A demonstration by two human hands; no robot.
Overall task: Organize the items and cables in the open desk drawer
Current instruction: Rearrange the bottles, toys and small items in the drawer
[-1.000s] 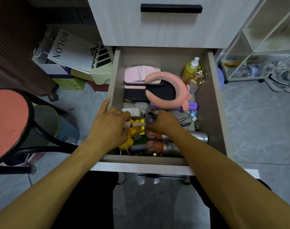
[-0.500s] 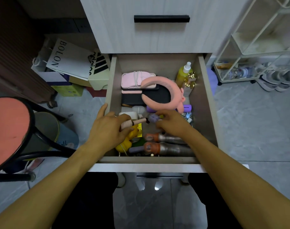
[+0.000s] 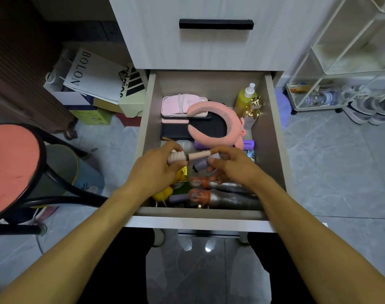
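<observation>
The open drawer is where everything sits, and over its middle both hands are busy with one slim pink tool. The left hand has its grip clenched round the ribbed handle end; the right hand pinches the tip, with a small lavender piece tucked under its fingers. At the back things look fairly settled: a pink case on a black one, a pink headband laid over them, a yellow spray bottle in the corner. The front is a jumble of silver bottles and yellow bits, so I'd say sorting is barely half done.
</observation>
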